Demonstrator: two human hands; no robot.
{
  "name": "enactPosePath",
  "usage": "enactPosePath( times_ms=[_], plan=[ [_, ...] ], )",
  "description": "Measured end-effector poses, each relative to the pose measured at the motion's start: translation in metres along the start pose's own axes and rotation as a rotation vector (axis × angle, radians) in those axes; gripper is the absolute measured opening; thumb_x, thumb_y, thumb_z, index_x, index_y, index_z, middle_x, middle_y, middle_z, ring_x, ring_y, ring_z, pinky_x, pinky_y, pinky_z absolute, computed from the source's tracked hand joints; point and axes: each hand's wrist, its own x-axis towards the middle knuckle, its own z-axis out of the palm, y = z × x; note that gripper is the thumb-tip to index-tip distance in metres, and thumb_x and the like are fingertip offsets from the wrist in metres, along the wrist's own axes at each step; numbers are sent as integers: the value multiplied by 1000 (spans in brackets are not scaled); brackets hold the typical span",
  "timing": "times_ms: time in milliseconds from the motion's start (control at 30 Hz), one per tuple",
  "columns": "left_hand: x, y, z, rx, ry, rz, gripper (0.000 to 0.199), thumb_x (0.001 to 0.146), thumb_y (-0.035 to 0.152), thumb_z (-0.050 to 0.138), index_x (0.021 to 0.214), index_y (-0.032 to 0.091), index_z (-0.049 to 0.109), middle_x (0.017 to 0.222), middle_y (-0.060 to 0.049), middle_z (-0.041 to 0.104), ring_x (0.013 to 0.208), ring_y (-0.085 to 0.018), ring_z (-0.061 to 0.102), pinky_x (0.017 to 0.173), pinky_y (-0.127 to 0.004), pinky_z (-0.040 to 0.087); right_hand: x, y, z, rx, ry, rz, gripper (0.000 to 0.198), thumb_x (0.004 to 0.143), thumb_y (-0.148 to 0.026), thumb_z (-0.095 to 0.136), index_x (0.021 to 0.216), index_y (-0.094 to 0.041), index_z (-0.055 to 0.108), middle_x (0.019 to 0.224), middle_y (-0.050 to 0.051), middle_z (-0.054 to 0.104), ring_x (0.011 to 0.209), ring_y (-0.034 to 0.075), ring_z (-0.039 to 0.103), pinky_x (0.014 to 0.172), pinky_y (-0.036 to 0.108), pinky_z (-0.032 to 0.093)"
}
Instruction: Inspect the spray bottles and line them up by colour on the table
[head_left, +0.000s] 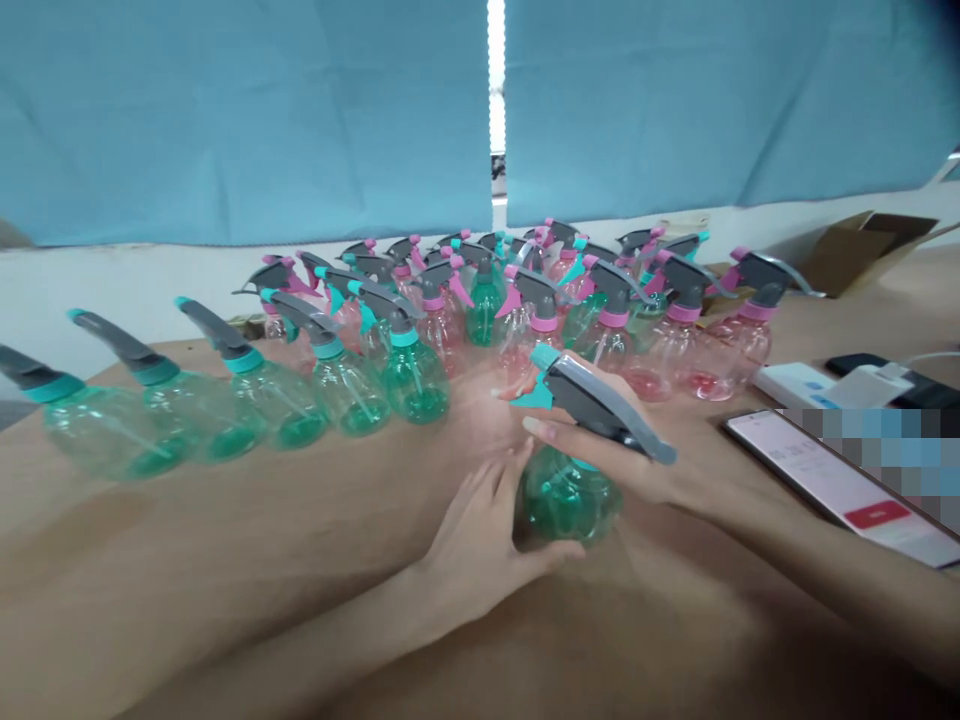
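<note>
A green spray bottle (570, 495) with a grey and turquoise trigger head (600, 400) stands on the table in front of me, slightly blurred. My right hand (622, 450) is closed around its neck, just beneath the head, with fingers showing on the far side. Low on the bottle's left side, my left hand (480, 535) cups the round body, its thumb across the front and its fingers along the side. Nearest on the left is another green spray bottle (416, 375), at the end of a slanting row of green ones.
Several pink spray bottles (731, 350) stand close together at the back and right. A phone with a lit screen (847, 485) lies at right, near a white box-shaped item (799, 385) and a cable. An open cardboard box (862, 250) sits by the wall, below blue curtains (247, 120).
</note>
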Motion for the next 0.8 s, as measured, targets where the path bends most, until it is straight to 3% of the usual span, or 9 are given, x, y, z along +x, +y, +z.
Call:
enactPosePath(
  times_ms=[167, 433, 600, 800],
  plan=[
    [-19, -23, -6, 299, -82, -23, 66, 90, 47, 56, 143, 16, 32, 148, -17, 37, 136, -34, 33, 107, -55, 29, 9, 13, 0, 64, -29, 49, 23, 83, -32, 64, 104, -24, 58, 82, -2, 59, 64, 13, 53, 64, 29, 46],
    [-23, -41, -24, 365, -127, -49, 59, 94, 43, 49, 145, 17, 31, 150, -15, 33, 139, -30, 29, 109, -50, 29, 17, 10, -5, -34, -69, 100, 9, 85, -34, 60, 91, -27, 59, 59, -6, 38, 50, 10, 33, 46, 25, 28],
    [-23, -40, -23, 394, -138, -22, 57, 95, 41, 48, 144, 16, 33, 150, -14, 33, 139, -29, 28, 110, -50, 29, 15, 4, -8, -135, -29, 83, 10, 87, -38, 56, 84, -28, 57, 56, -5, 41, 47, 12, 38, 44, 26, 33],
    [-22, -40, -24, 406, -99, 10, 54, 95, 41, 47, 142, 17, 36, 148, -12, 38, 137, -29, 33, 109, -49, 32, 10, 4, -10, -194, -22, 15, 29, 88, -42, 52, 66, -25, 48, 56, -4, 41, 50, 13, 41, 46, 27, 35]
  ],
)
